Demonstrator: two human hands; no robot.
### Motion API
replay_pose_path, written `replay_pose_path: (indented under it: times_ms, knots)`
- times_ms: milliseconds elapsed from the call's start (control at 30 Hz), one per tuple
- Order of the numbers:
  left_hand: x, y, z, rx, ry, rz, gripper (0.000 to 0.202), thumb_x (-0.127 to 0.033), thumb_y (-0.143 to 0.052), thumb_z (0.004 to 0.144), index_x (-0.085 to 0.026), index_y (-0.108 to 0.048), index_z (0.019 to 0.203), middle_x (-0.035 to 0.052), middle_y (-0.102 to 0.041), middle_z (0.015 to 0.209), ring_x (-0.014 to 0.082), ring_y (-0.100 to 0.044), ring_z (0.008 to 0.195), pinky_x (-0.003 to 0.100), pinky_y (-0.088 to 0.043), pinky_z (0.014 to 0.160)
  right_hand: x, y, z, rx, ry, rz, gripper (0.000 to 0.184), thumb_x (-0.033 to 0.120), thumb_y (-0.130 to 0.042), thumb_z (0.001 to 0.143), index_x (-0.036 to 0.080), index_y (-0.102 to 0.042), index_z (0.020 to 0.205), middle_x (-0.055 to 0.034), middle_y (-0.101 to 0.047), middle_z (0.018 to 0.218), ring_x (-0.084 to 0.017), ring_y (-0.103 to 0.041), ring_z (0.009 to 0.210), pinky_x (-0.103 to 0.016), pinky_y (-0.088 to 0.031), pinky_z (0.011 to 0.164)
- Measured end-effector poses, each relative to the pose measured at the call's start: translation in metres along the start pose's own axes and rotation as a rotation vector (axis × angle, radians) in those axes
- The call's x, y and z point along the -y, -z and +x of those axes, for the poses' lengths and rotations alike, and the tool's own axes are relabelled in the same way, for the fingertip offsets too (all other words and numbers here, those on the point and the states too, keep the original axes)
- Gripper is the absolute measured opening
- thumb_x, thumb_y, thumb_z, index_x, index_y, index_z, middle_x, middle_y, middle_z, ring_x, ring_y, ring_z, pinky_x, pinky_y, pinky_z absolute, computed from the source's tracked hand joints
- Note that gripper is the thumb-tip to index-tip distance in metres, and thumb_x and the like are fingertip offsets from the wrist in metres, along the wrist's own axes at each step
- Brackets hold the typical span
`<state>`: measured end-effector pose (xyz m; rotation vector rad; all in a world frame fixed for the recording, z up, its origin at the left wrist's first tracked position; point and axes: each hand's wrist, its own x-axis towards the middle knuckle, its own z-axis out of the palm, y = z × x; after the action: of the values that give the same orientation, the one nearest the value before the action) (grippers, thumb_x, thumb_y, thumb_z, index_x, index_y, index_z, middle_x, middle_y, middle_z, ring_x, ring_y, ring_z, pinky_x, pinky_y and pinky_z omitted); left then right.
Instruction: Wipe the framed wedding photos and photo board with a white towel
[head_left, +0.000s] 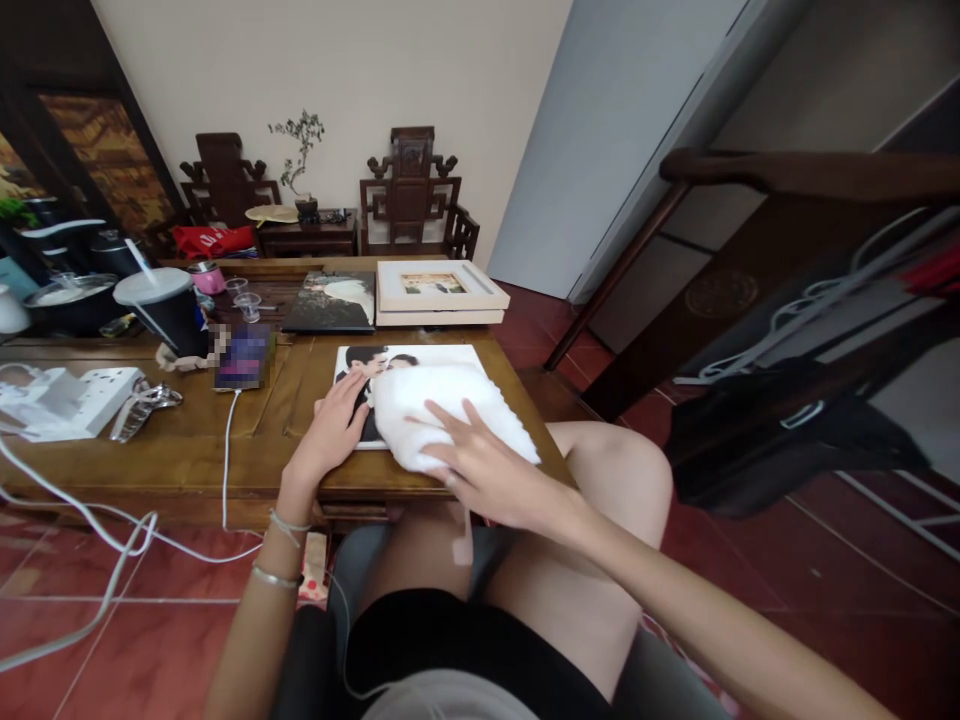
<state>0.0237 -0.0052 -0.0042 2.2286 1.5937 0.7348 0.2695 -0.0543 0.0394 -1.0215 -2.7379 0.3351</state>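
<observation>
A photo panel (471,354) with a picture of two people lies flat at the near right corner of the wooden table. My left hand (336,425) rests on its left edge, fingers stretched out and nothing in them. Over the panel's right part is a fluffy white cloth (487,400), bunched and hanging past the panel's near right corner. My right hand (472,455) holds this cloth from above, its fingers pressed into the pile against the panel. Much of the picture is hidden beneath the cloth and my hands.
Behind the panel lie a dark photo panel (330,302) and stacked cream frames (442,308). To the left are a charging phone (244,358), a lidded cup (161,310), small clear cups (247,305) and a white power strip (82,405). A white cable (226,460) hangs over the table edge.
</observation>
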Motion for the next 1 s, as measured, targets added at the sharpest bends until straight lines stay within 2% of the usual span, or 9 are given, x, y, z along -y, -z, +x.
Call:
replay_pose_path:
  times_ms: [100, 200, 300, 433, 533, 633, 700, 833, 1000]
  knots:
    - [-0.001, 0.0, -0.001, 0.001, -0.009, 0.019, 0.052, -0.031, -0.035, 0.101, -0.018, -0.039, 0.151, 0.0122, -0.035, 0.162, 0.0258, -0.029, 0.151, 0.053, -0.024, 0.122, -0.002, 0.011, -0.031, 0.049, 0.051, 0.079, 0.031, 0.013, -0.044, 0.092, 0.019, -0.07, 0.108, -0.0114, -0.048, 0.154, -0.031, -0.024, 0.152, -0.063, -0.019, 0.121]
    - [0.0, 0.0, -0.001, -0.008, -0.028, 0.022, 0.051, -0.031, -0.035, 0.101, -0.019, -0.041, 0.15, 0.0118, -0.036, 0.161, 0.025, -0.029, 0.151, 0.052, -0.024, 0.122, -0.023, 0.021, -0.035, 0.071, 0.032, 0.129, 0.031, 0.019, -0.041, 0.095, 0.021, -0.07, 0.105, -0.0086, -0.059, 0.144, -0.029, -0.027, 0.15, -0.055, -0.023, 0.122]
    - [0.003, 0.0, -0.001, -0.003, -0.028, 0.011, 0.051, -0.033, -0.035, 0.102, -0.019, -0.042, 0.15, 0.012, -0.036, 0.161, 0.0255, -0.029, 0.151, 0.053, -0.023, 0.122, -0.052, 0.02, -0.011, 0.046, -0.029, 0.108, 0.035, 0.022, -0.038, 0.097, 0.022, -0.068, 0.113, -0.0078, -0.064, 0.137, -0.03, -0.027, 0.151, -0.058, -0.018, 0.122]
    - [0.005, 0.0, -0.001, -0.005, -0.031, 0.001, 0.051, -0.032, -0.036, 0.101, -0.019, -0.042, 0.15, 0.0126, -0.037, 0.161, 0.0269, -0.03, 0.15, 0.056, -0.025, 0.121, -0.073, 0.012, 0.045, -0.009, -0.218, -0.026, 0.043, 0.019, -0.038, 0.097, 0.017, -0.058, 0.135, -0.0156, -0.055, 0.146, -0.034, -0.024, 0.151, -0.068, -0.019, 0.116]
    - [0.005, 0.0, -0.002, -0.03, -0.038, -0.041, 0.052, -0.035, -0.038, 0.102, -0.021, -0.039, 0.151, 0.0128, -0.035, 0.161, 0.0285, -0.031, 0.15, 0.059, -0.027, 0.119, -0.06, 0.004, 0.08, -0.042, -0.321, -0.096, 0.044, 0.018, -0.04, 0.097, 0.015, -0.058, 0.136, -0.0183, -0.053, 0.148, -0.039, -0.025, 0.149, -0.073, -0.022, 0.111]
    - [0.004, 0.001, -0.002, -0.132, -0.087, -0.11, 0.054, -0.04, -0.037, 0.102, -0.018, -0.038, 0.152, 0.0144, -0.036, 0.161, 0.0268, -0.033, 0.149, 0.053, -0.027, 0.121, -0.032, -0.006, 0.09, -0.052, -0.229, -0.109, 0.04, 0.019, -0.043, 0.097, 0.018, -0.063, 0.132, -0.0123, -0.041, 0.159, -0.041, -0.02, 0.15, -0.077, -0.017, 0.111]
    - [0.003, 0.002, -0.002, -0.219, -0.119, -0.148, 0.056, -0.043, -0.036, 0.103, -0.015, -0.039, 0.151, 0.0157, -0.038, 0.159, 0.0251, -0.034, 0.149, 0.048, -0.025, 0.123, -0.012, -0.013, 0.081, -0.062, -0.117, -0.094, 0.036, 0.019, -0.047, 0.097, 0.02, -0.067, 0.126, -0.0079, -0.034, 0.162, -0.04, -0.017, 0.152, -0.074, -0.013, 0.115]
    - [0.002, 0.003, -0.001, -0.306, -0.149, -0.185, 0.058, -0.047, -0.03, 0.104, -0.013, -0.042, 0.149, 0.0167, -0.041, 0.157, 0.0237, -0.037, 0.147, 0.044, -0.027, 0.123, 0.018, -0.018, 0.041, -0.041, 0.043, -0.022, 0.033, 0.013, -0.051, 0.091, 0.021, -0.073, 0.115, -0.0038, -0.037, 0.161, -0.034, -0.016, 0.153, -0.066, -0.009, 0.121]
    - [0.0, -0.001, 0.0, -0.264, -0.132, -0.148, 0.054, -0.044, -0.034, 0.103, -0.013, -0.049, 0.144, 0.0163, -0.047, 0.154, 0.0244, -0.042, 0.144, 0.045, -0.03, 0.122, 0.015, -0.001, -0.004, 0.0, 0.081, 0.074, 0.033, 0.011, -0.05, 0.087, 0.02, -0.072, 0.11, -0.0097, -0.053, 0.15, -0.026, -0.029, 0.15, -0.057, -0.017, 0.123]
